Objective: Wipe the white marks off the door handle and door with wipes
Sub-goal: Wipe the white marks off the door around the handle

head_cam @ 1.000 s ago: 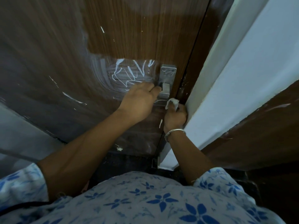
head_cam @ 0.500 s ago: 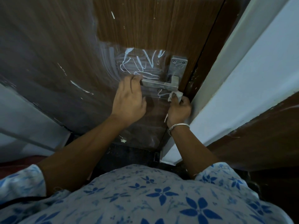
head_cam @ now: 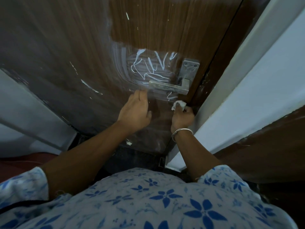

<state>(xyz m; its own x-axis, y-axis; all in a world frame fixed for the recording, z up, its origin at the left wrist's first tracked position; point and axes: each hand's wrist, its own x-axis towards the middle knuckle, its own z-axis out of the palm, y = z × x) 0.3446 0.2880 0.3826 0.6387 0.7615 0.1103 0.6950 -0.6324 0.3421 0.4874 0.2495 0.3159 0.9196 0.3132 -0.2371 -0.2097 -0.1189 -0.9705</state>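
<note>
Left hand [head_cam: 135,109] now off door handle [head_cam: 168,86]

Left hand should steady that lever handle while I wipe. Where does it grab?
Probably the free left end of the silver metal lever handle, coming from below-left, where the open left hand hovers. The bar lies horizontal, clear of the brown wooden door, so fingers can wrap it; its right end joins the backplate, near the right hand holding a white wipe.

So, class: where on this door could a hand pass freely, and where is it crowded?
Free: the brown door above the white scribbles; also the strip between the left hand and the right hand gripping the wipe. Crowded: just under the handle.
</note>
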